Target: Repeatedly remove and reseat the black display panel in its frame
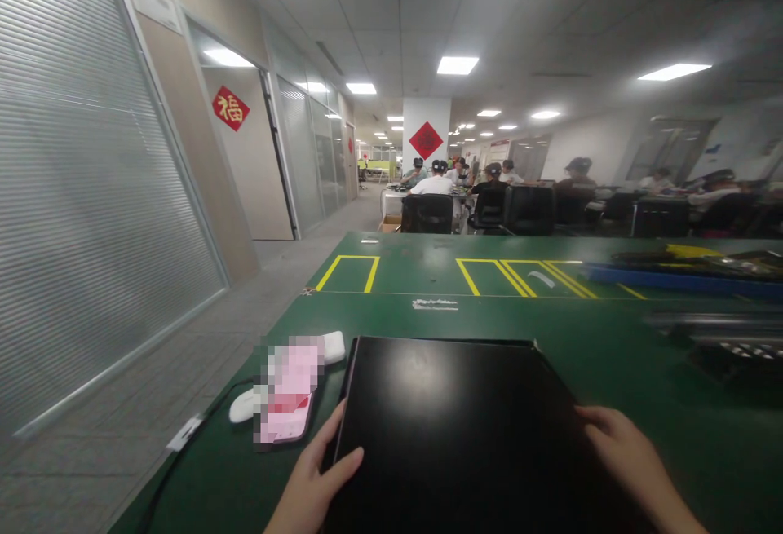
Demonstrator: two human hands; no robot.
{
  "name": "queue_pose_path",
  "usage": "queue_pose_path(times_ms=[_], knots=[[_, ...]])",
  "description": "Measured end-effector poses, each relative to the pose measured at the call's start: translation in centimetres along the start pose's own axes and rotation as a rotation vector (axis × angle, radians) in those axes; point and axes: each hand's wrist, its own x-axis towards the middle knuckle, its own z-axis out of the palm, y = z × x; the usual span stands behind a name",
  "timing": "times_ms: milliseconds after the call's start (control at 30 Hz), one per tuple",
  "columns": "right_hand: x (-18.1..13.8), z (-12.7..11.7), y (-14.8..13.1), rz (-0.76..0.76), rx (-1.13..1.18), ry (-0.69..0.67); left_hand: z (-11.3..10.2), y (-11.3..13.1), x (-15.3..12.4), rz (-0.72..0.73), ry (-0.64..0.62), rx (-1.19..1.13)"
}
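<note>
A flat black laptop-like panel [453, 420] lies closed on the green table [440, 314] right in front of me. My left hand [318, 481] grips its left edge, thumb on top and fingers along the side. My right hand [630, 456] rests on its right edge, fingers curled over the corner. A phone [287, 391] with a pink blurred screen lies just left of the panel, next to my left hand.
A white puck-like device [245, 405] with a black cable and a small white block [333, 346] sit by the phone. Yellow taped rectangles [348, 271] mark the far table. Blue tray [679, 277] and dark parts lie at right. Several people sit at desks beyond. A corridor runs along the left.
</note>
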Motion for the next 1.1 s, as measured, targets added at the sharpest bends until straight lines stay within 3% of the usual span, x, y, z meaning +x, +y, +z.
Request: queue_pose_path(times_ms=[333,433,633,900,1100], knots=[[0.3,-0.3,-1.8,-0.081,-0.105,-0.021,-0.1,1.5,0.4,-0.030,-0.053,0.004],[0.4,-0.4,-2.1,-0.115,-0.184,-0.030,0.4,2.6,-0.2,-0.087,-0.141,-0.025],[0.7,-0.4,-2.5,-0.124,-0.179,-0.010,1.4,4.2,-0.9,-0.046,-0.231,-0.005],[0.1,-0.7,-3.3,-0.100,-0.090,0.012,1.6,3.9,0.1,-0.019,-0.187,0.020],[0.5,-0.3,-2.8,-0.090,-0.079,0.003,1.3,3.7,0.3,0.008,-0.229,0.010]])
